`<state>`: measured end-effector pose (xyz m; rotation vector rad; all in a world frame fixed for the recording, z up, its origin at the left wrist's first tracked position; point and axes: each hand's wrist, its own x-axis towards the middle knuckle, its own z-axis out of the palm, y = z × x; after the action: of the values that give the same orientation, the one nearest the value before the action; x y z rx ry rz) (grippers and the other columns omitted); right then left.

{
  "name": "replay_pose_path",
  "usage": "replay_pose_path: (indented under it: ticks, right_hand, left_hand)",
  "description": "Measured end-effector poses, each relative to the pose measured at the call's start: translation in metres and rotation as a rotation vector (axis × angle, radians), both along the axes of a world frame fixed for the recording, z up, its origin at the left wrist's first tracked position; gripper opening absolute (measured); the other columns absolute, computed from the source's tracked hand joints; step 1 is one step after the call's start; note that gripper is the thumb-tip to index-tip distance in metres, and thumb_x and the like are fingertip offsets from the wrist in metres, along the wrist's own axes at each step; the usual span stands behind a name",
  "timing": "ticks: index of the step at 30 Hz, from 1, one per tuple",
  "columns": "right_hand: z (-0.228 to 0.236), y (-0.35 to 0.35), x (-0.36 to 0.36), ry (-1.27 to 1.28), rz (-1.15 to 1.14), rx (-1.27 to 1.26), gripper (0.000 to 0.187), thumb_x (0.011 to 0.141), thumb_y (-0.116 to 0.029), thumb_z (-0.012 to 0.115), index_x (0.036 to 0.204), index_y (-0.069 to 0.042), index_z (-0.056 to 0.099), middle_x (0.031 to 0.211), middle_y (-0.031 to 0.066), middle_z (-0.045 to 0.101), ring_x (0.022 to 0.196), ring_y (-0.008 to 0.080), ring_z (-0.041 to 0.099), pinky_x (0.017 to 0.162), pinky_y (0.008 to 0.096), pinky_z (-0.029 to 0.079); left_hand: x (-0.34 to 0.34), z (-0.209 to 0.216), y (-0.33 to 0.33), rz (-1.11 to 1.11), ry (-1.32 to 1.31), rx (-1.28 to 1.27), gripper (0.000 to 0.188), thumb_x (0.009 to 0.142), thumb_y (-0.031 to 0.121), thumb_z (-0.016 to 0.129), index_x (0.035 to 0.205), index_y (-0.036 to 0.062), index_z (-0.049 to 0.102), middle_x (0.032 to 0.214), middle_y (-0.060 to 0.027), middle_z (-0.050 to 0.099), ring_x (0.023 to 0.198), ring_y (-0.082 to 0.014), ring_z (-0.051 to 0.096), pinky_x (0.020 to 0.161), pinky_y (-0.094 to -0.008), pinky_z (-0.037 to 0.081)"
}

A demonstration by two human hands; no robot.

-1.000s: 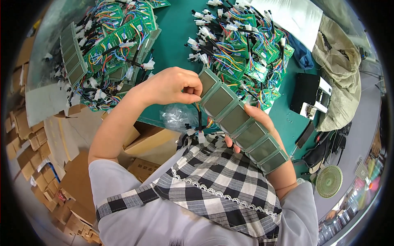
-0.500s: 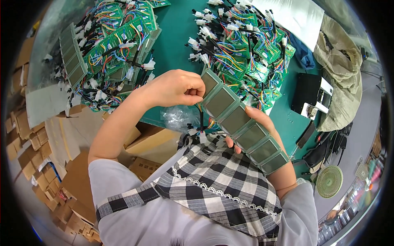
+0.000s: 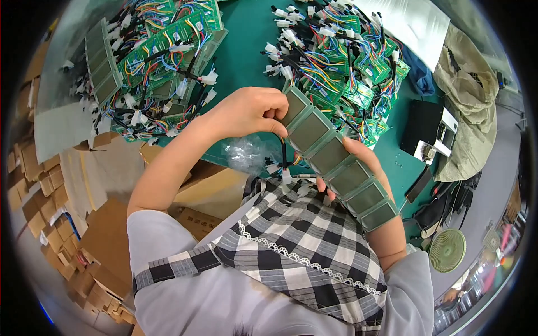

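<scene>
In the head view, holding a strip of screens [image 3: 329,157] slanting lengthwise from upper left to lower right, with the right hand [image 3: 365,157] clasped around its middle and the left hand [image 3: 259,112] curled nearly closed at the upper end, impossible to tell on what. Below that end, dangling wires [image 3: 284,152]; just beyond, one pile of circuit boards [image 3: 336,64]; off left, another pile [image 3: 168,53].

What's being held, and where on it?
A strip of grey panels: right hand across its middle, thumb and fingers at opposite long edges. Left hand at its upper end; whether it grips is unclear.
</scene>
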<state>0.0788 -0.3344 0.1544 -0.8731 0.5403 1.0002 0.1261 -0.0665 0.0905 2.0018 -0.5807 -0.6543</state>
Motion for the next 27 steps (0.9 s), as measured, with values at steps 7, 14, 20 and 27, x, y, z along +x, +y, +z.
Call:
replay_pose_path:
  ticks: [7,14,20,27]
  right_hand:
    - [-0.021,-0.009,-0.002,0.063,0.062,0.064,0.056,0.098,-0.042,0.047,0.121,0.007,0.058,0.086,0.0214,0.067,0.064,0.0269,0.066,0.047,0.0327,0.054]
    - [-0.061,-0.024,0.012,-0.002,-0.162,0.192,0.056,0.102,-0.042,0.044,0.136,0.002,0.048,0.118,0.0229,0.062,0.073,0.0331,0.068,0.05,0.039,0.059]
    - [-0.052,-0.01,0.011,0.031,-0.118,0.177,0.052,0.101,-0.04,0.049,0.134,0.0,0.051,0.114,0.0185,0.064,0.083,0.033,0.07,0.06,0.0385,0.061]
    - [-0.05,0.002,0.007,0.134,0.062,0.106,0.056,0.098,-0.044,0.054,0.13,0.002,0.054,0.108,0.0172,0.066,0.082,0.0307,0.071,0.062,0.038,0.061]
  left_hand:
    - [-0.018,-0.009,0.01,0.026,-0.744,0.244,0.015,0.081,0.021,0.069,0.078,0.0116,0.058,0.083,-0.001,0.056,0.083,-0.0188,0.06,0.066,-0.0326,0.048]
    - [-0.115,-0.116,0.025,-0.372,-0.8,0.511,0.011,0.079,0.025,0.065,0.078,0.0156,0.059,0.084,0.0013,0.056,0.089,-0.0157,0.056,0.081,-0.0321,0.043]
    - [-0.058,-0.052,-0.013,0.013,-0.581,0.16,0.025,0.075,0.032,0.075,0.082,0.0138,0.06,0.082,-0.0003,0.056,0.083,-0.0218,0.057,0.078,-0.0373,0.044]
    - [-0.02,-0.026,-0.03,-0.161,-0.506,0.027,0.035,0.069,0.03,0.081,0.077,0.0104,0.053,0.077,-0.0039,0.051,0.075,-0.0229,0.058,0.068,-0.0383,0.046]
